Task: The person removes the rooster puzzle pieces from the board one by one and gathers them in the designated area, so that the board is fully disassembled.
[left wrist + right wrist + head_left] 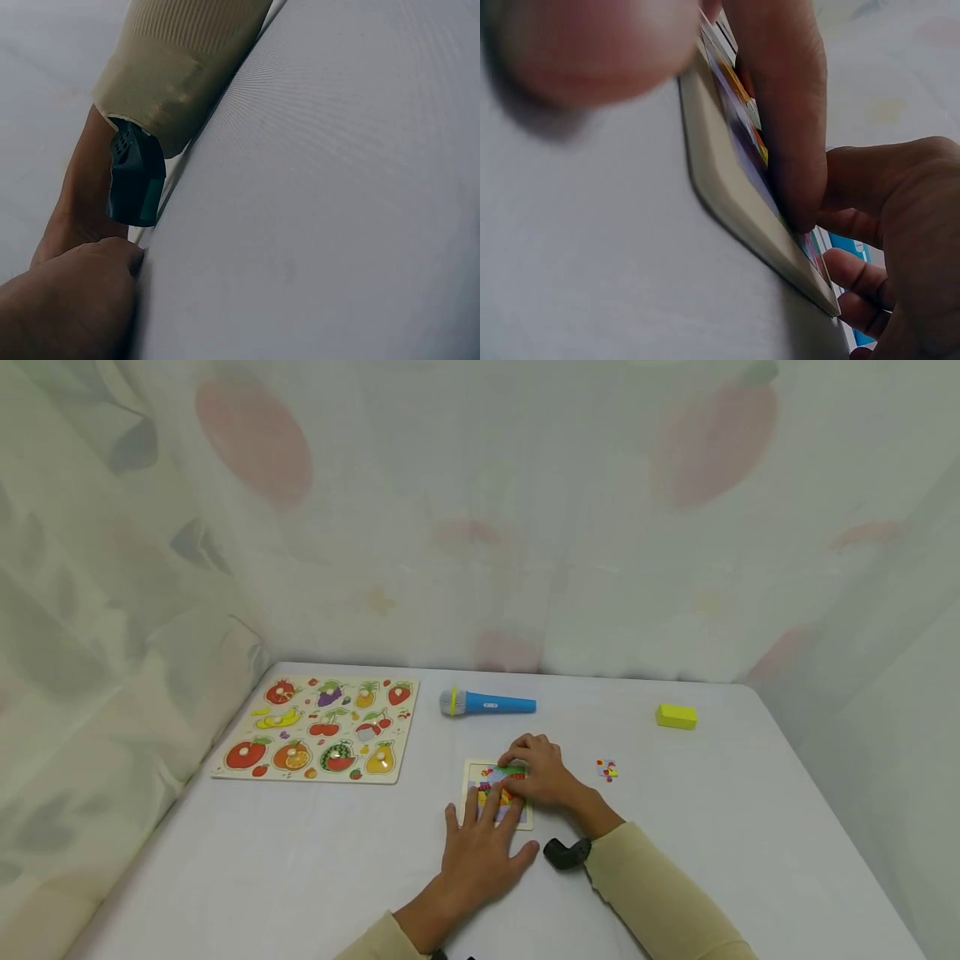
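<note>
A small framed jigsaw puzzle (470, 777) with a colourful picture lies flat in the middle of the table. My left hand (480, 853) rests on its lower part, fingers straight and spread, with the thumb off to the side. At the puzzle's upper right, my right hand (543, 774) has bent fingers, and its thumb lies over the picture. Whether the right hand pinches a piece or only presses is hidden. The right wrist view shows a left finger (787, 112) on the picture and right fingers (855, 277) by the frame's far edge. One loose jigsaw piece (608, 769) lies right of the right hand.
A fruit peg board (315, 739) lies at the back left of the white table (300, 860). Behind the puzzle is a blue toy microphone (491, 703). A yellow block (677, 717) sits at the back right. Printed curtains (600, 568) surround the table's back and sides.
</note>
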Motion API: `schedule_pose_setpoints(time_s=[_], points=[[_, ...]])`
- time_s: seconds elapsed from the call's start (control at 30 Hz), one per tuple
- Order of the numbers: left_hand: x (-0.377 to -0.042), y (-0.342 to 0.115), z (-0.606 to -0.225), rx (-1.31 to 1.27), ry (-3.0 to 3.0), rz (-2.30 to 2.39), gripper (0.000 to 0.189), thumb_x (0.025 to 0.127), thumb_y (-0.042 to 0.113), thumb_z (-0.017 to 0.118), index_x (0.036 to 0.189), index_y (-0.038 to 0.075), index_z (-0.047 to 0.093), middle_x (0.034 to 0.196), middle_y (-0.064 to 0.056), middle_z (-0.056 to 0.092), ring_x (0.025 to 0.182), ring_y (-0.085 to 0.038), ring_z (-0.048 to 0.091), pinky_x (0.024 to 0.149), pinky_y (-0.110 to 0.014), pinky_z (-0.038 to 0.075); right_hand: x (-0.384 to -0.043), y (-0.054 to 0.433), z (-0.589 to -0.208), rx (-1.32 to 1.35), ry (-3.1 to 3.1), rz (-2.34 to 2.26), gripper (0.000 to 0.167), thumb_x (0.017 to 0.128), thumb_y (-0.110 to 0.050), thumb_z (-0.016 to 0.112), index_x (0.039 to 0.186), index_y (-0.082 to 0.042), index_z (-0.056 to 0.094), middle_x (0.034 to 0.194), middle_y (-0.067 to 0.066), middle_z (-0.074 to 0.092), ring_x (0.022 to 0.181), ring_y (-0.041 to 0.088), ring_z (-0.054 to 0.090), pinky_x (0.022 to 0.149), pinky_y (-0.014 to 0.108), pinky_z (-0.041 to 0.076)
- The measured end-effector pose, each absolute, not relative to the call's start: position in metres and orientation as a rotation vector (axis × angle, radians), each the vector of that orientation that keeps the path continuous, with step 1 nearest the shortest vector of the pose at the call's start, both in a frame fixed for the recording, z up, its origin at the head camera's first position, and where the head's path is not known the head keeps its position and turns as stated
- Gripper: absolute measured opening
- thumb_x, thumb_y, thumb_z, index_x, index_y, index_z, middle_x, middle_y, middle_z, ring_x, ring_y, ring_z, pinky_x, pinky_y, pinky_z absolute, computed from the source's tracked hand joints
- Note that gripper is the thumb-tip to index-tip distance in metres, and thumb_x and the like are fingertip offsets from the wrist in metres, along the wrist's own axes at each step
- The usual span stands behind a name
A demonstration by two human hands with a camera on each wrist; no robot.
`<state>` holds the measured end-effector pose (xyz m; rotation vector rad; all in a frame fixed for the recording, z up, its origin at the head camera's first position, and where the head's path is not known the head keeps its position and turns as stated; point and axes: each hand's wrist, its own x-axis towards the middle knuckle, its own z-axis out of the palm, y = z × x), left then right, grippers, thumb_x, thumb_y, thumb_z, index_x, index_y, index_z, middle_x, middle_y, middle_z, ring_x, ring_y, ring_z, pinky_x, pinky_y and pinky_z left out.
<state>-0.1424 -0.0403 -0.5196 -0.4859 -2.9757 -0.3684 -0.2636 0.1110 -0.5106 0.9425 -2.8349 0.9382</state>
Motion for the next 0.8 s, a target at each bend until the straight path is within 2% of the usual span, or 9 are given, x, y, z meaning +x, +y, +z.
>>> schedule_pose_setpoints(time_s=[0.43,0.8], points=[[-0.1431,-0.0406,-0.521,-0.499,-2.962,-0.358,0.067,0.091,0.067,0.039,0.143,0.026,0.049,0.155,-0.008,0.029,0.137,-0.045,0.021,0.095,-0.073,0.017,-0.2614,0.1078,-0.5085,0.903,-2.859,0.938,0.018,0.082,-0.027,0.074,0.1,-0.024,0.071,0.114,0.0,0.054,0.108,0.024,0.043,0.093,0.054,0.028],[-0.1431,-0.0403,-0.5213,-0.493,-2.977,-0.346,0.068,0.091,0.068,0.038,0.144,0.027,0.048,0.155,-0.009,0.029,0.137,-0.045,0.021,0.095,-0.073,0.016,-0.261,0.1064,-0.5088,0.926,-2.823,0.956,0.02,0.081,-0.024,0.075,0.1,-0.02,0.069,0.104,-0.006,0.055,0.1,0.019,0.044,0.09,0.049,0.028]])
